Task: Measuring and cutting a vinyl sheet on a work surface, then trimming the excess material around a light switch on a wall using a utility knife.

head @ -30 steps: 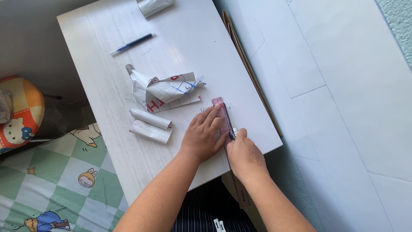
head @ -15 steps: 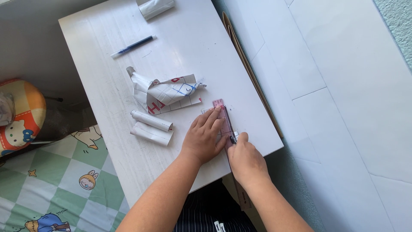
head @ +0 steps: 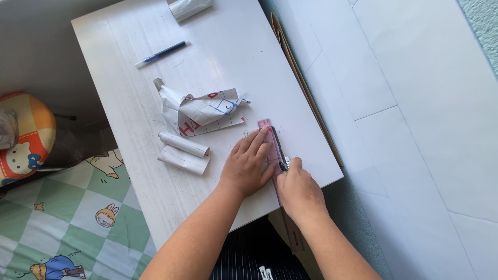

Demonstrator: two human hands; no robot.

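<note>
Hands unmoved: left hand (head: 248, 166) still flat on the ruler (head: 272, 150), right hand (head: 298, 192) gripping the cutter (head: 279, 151).

— Where does the single head view look from?

— From above, worn on the person's head, tilted steeply down onto the white rectangular wooden table (head: 129, 62), which runs skewed across the frame.

— How near?

— Close: the left hand (head: 248, 167) and the right hand (head: 299, 190) sit in the lower middle, forearms entering from the bottom edge.

— What fills the edges?

— The pale tiled floor (head: 415, 103) on the right, the green checked cartoon mat (head: 62, 223) at lower left — no second view shares it.
</note>
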